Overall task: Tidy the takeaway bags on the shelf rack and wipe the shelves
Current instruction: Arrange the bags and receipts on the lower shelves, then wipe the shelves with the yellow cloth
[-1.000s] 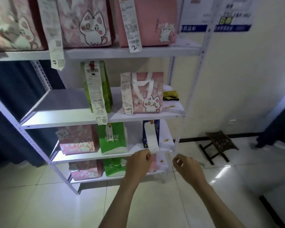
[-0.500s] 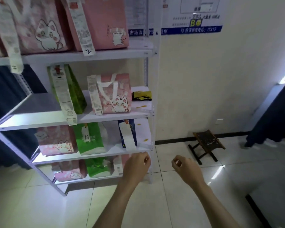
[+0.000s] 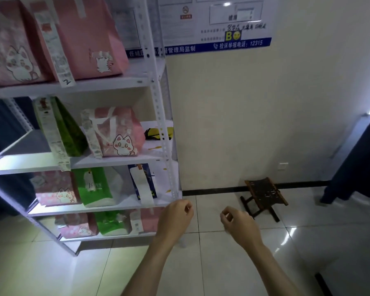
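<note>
A white metal shelf rack [image 3: 161, 116] fills the left half of the view. Pink cat-print bags [image 3: 115, 133], green bags [image 3: 94, 186] and a blue bag [image 3: 144, 180] stand on its shelves, most with long paper receipts hanging down. A yellow-and-black cloth [image 3: 157, 133] lies at the right end of the second shelf. My left hand [image 3: 175, 216] hovers in front of the rack's lower right corner, fingers curled loosely, holding nothing. My right hand [image 3: 238, 224] is beside it over the floor tiles, fingers also curled and empty.
A small dark wooden stool [image 3: 264, 194] stands on the tiled floor by the cream wall. Notice posters [image 3: 216, 24] hang on the wall. Dark curtains hang at the far right [image 3: 359, 165] and behind the rack at left.
The view has swung right, so the rack sits further left. My left hand, which was at the hanging receipt of the blue bag, is now clear of it; both hands stay low.
</note>
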Tool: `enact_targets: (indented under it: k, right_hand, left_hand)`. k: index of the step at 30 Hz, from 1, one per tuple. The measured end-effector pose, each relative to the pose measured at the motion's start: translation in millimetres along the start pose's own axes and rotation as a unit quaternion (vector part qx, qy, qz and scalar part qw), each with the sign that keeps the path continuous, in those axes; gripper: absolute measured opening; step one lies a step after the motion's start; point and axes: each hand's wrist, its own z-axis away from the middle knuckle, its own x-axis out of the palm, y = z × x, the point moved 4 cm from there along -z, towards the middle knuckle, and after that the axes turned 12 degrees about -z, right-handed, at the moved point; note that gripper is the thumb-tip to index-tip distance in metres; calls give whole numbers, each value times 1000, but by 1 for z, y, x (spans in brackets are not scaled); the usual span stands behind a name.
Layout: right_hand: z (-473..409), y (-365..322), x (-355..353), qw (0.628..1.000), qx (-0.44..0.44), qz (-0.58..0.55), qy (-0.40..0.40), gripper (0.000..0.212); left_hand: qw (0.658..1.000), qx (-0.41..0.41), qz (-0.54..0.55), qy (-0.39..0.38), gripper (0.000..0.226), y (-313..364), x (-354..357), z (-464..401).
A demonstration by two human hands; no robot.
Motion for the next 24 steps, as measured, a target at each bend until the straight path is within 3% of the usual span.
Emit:
enact_targets:
  k: [14,24]
  right_hand:
    - [-197,25,-29,991,-58,101,-72,16]
    - [-333,25,-6,981,-116,84,-132,16]
  left_hand:
    - [996,-46,36,67,23,28,34,-175]
    - [989,-108,21,98,24,23,35,-270]
